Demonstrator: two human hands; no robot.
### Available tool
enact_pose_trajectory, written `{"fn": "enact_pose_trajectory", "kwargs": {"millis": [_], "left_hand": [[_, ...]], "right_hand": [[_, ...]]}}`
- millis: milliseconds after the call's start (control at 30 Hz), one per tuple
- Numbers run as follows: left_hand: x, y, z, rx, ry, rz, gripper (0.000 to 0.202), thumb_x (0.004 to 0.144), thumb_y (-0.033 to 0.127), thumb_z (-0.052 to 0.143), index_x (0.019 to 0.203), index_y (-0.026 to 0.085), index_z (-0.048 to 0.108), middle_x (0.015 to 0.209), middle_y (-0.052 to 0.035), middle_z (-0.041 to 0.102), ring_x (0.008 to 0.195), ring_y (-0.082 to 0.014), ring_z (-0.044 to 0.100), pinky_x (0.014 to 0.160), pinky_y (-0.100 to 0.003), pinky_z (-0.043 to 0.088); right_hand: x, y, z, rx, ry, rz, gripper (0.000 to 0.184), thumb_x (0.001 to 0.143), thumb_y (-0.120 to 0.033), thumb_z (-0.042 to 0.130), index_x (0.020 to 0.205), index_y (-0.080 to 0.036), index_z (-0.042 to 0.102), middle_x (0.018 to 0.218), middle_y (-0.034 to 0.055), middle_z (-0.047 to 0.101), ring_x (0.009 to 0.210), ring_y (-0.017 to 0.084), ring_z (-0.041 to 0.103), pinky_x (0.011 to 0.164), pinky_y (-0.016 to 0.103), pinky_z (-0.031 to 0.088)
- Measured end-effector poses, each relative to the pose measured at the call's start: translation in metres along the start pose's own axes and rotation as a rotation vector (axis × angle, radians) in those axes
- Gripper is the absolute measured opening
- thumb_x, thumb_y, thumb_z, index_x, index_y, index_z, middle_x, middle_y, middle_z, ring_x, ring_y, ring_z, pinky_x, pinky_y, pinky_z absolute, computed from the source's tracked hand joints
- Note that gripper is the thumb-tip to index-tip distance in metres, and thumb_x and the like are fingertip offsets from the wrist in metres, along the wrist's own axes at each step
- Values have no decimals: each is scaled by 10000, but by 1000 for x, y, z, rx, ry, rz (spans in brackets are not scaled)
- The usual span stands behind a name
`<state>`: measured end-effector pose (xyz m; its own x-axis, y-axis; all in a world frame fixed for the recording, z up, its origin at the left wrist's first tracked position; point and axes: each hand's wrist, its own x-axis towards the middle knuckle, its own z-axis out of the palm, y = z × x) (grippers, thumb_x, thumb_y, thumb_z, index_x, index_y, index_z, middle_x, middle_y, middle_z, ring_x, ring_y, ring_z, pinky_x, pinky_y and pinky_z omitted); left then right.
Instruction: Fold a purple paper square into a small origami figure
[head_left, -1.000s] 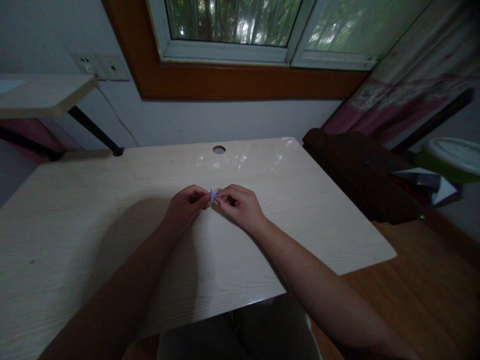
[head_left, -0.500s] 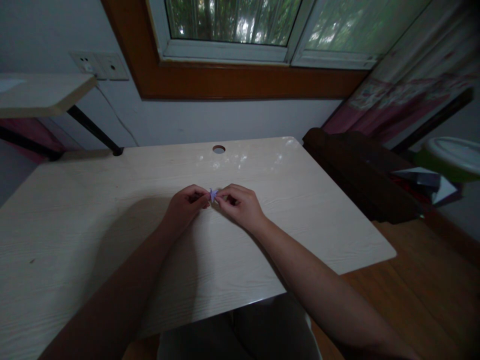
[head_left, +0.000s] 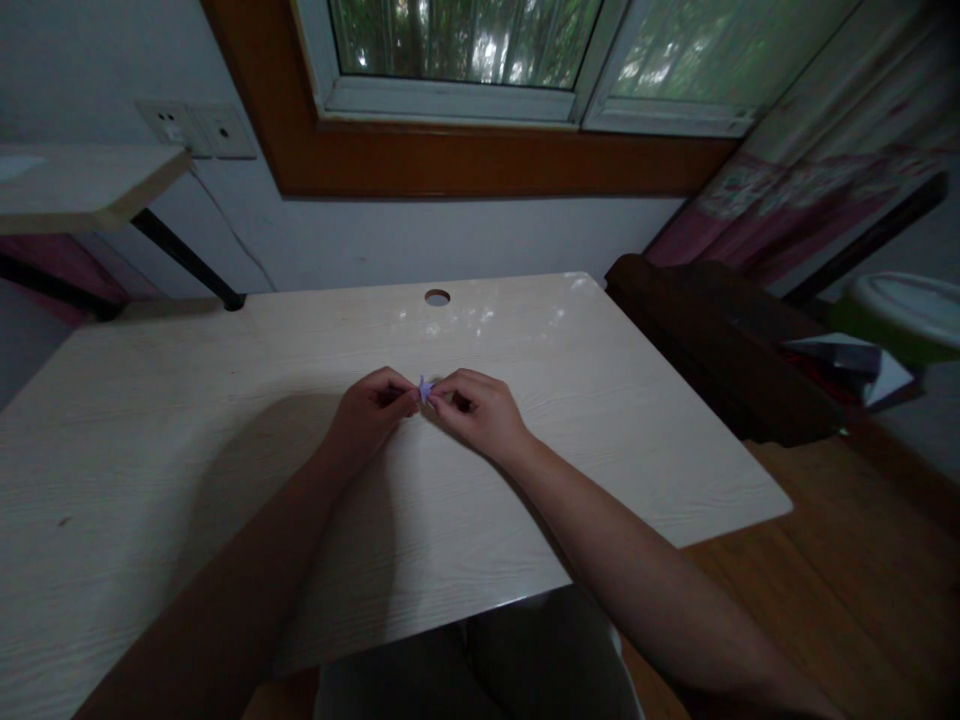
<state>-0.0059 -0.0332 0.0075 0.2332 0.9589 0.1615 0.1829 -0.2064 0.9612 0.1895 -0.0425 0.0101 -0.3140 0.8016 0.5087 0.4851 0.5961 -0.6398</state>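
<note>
A small light-purple folded paper [head_left: 425, 389] with pointed tips is held between my two hands, just over the middle of the desk [head_left: 480, 520]. My left hand [head_left: 373, 408] pinches its left side between thumb and forefinger. From the other side, the thumb and forefinger of my right hand [head_left: 480, 408] are closed on its right edge. The fingertips cover part of the paper, so its full shape is hard to make out. Both forearms reach in from the near edge of the desk.
A round cable hole [head_left: 437, 298] is near the desk's back edge. On the left stands a raised shelf [head_left: 90, 190] on black legs. Beyond the right side are a dark brown piece of furniture [head_left: 712, 340] and a green tub with a pale lid [head_left: 907, 310].
Both hands keep their pinch on the purple paper, which has shifted very slightly to the left. Otherwise almost nothing differs.
</note>
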Motion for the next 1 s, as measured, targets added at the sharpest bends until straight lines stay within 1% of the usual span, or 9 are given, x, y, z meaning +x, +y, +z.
{"fn": "enact_pose_trajectory", "kwargs": {"millis": [233,367,500,600,700,800,867,933,1000], "left_hand": [[0,-5,-1,63,5,13,139,789,312,680,760,183,636,676,8,630,623,-123,582,574,-224,436],[0,-3,-1,64,10,35,124,787,296,672,753,182,638,686,7,624,629,-123,574,578,-226,432],[0,-1,0,75,21,27,121,776,290,681,744,180,639,680,12,622,619,-120,564,562,-220,422],[-1,1,1,31,23,-14,152,797,326,679,775,179,644,682,11,645,608,-117,578,574,-221,436],[-1,3,3,-46,20,-38,178,823,353,671,851,178,649,695,5,666,622,-117,602,601,-224,457],[-1,3,3,-126,24,-6,238,816,348,692,978,181,638,717,1,671,672,-131,629,649,-239,487],[-1,2,3,-133,11,26,299,799,340,714,1042,186,632,752,-6,675,702,-138,637,675,-251,502],[0,0,4,-80,-4,65,302,792,334,723,1049,194,650,842,-26,682,746,-142,640,696,-256,511],[0,-3,3,9,-3,118,250,803,332,713,1016,206,682,927,-41,673,787,-144,638,713,-256,513]], "right_hand": [[-1,-1,0,-37,-16,-28,106,896,-263,591,868,-215,681,794,25,670,681,127,585,634,253,443],[-1,-2,0,-55,-16,-35,104,896,-268,596,869,-217,682,789,23,668,686,128,588,637,250,441],[-1,-1,0,-54,-17,-44,98,894,-255,598,874,-210,683,793,23,668,685,125,583,638,246,435],[0,1,0,-48,-4,-35,91,891,-241,602,891,-202,684,801,26,668,687,124,580,639,243,434],[1,4,-1,-29,19,-20,89,891,-235,607,905,-199,688,814,28,670,698,125,584,646,243,438],[1,5,-3,-19,23,-16,99,904,-240,602,913,-203,693,824,29,672,697,126,584,656,248,446],[1,5,-5,-10,15,-26,105,912,-235,597,921,-203,696,846,34,679,721,130,594,674,254,455],[1,5,-6,9,-2,-48,112,920,-237,594,935,-205,700,874,41,685,772,139,612,702,260,467],[2,5,-7,28,-20,-68,122,930,-245,586,947,-211,702,896,45,689,818,147,626,729,266,479]]}}
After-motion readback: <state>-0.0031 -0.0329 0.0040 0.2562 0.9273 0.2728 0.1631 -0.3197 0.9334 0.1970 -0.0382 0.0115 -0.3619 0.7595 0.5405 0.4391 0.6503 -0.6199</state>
